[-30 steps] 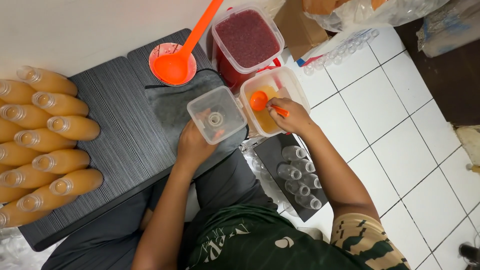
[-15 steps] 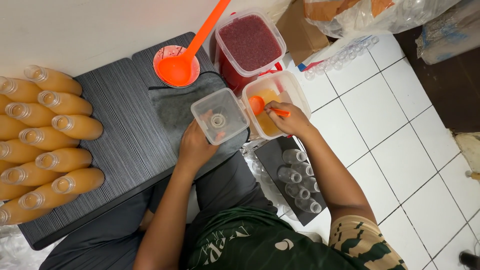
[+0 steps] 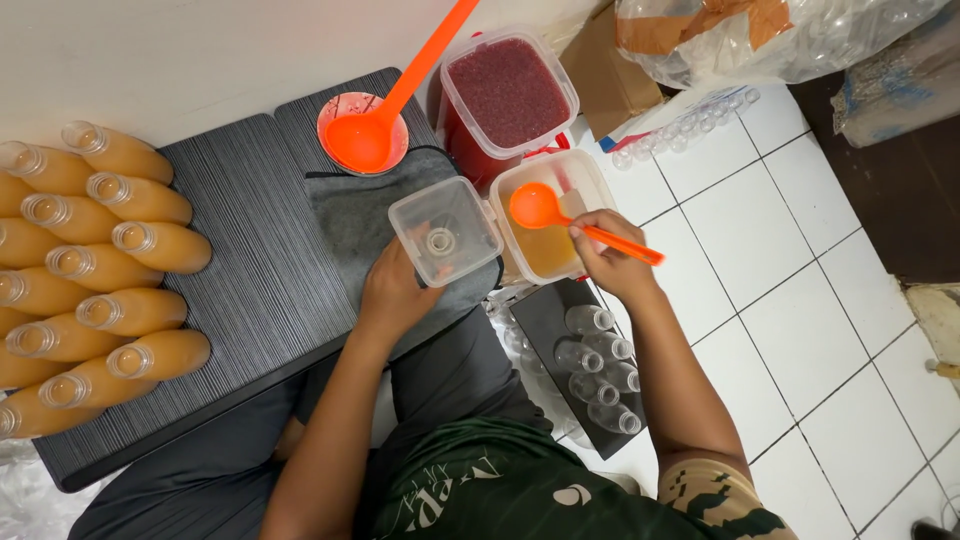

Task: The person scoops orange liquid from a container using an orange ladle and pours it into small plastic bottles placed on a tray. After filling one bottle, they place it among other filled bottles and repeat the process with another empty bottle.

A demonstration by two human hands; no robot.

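Observation:
My left hand (image 3: 392, 292) grips the near side of a clear square container (image 3: 445, 230) with a round opening in its middle; it sits over a grey cloth (image 3: 350, 215). What lies under the container is hidden. My right hand (image 3: 612, 262) holds a small orange ladle (image 3: 538, 207) by its handle. The ladle's bowl hangs over an open white tub of orange liquid (image 3: 590, 175), just right of the square container.
A tub of dark red seeds (image 3: 508, 92) stands behind, with a big orange ladle resting in a red cup (image 3: 362, 135). Several filled orange bottles (image 3: 95, 265) lie on the dark mat (image 3: 250, 260) at left. Empty clear bottles (image 3: 597, 370) lie on a black tray by my right knee. White tiled floor (image 3: 800, 300) lies to the right.
My right hand has drawn the small ladle up and a little right over the tub. My left hand stays on the square container.

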